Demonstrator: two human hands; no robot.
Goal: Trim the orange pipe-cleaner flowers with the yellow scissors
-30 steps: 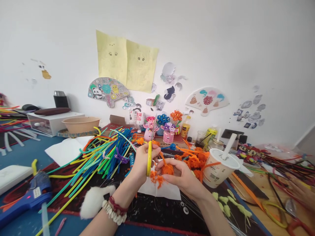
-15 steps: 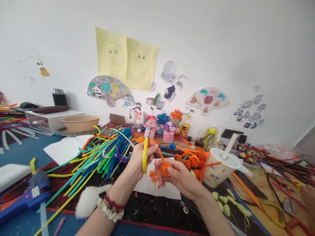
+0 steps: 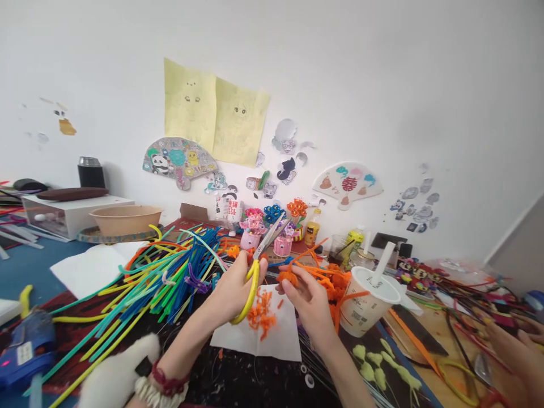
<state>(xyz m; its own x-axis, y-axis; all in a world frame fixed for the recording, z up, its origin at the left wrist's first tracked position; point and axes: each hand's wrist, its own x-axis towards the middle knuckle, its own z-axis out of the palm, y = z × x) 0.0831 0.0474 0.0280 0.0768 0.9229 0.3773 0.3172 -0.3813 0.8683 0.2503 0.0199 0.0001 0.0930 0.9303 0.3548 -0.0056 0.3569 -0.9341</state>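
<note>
Tan bowl: a tan bowl [image 3: 125,220] sits on a round woven tray [image 3: 114,236], far left; its inside is hidden.

Glue gun: a blue glue gun [image 3: 28,345] lies at the table's left edge.

Pipe cleaners: a heap of multicoloured pipe cleaners [image 3: 170,272] spreads left of the hands.

Left hand: the left hand [image 3: 232,289] is clenched through the finger loops of yellow-handled scissors [image 3: 250,289], blades tilted up and right.

Paper: a white paper sheet [image 3: 255,340] lies below the hands, holding orange pipe-cleaner clippings [image 3: 260,317].

Right hand: the right hand [image 3: 308,300] pinches an orange pipe-cleaner tuft [image 3: 288,277] between its fingers [image 3: 293,283], just right of the blades and above the paper.

Pink pots: two pink pots [image 3: 283,246] stand behind the hands, filled with pipe-cleaner flowers [image 3: 289,229].

Cup: a lidded plastic cup [image 3: 361,309] holds a white straw [image 3: 385,260]; its contents are hidden.

Far right: a co-worker's hand [image 3: 510,357] rests among pipe cleaners on a wooden tabletop [image 3: 425,328].
</note>
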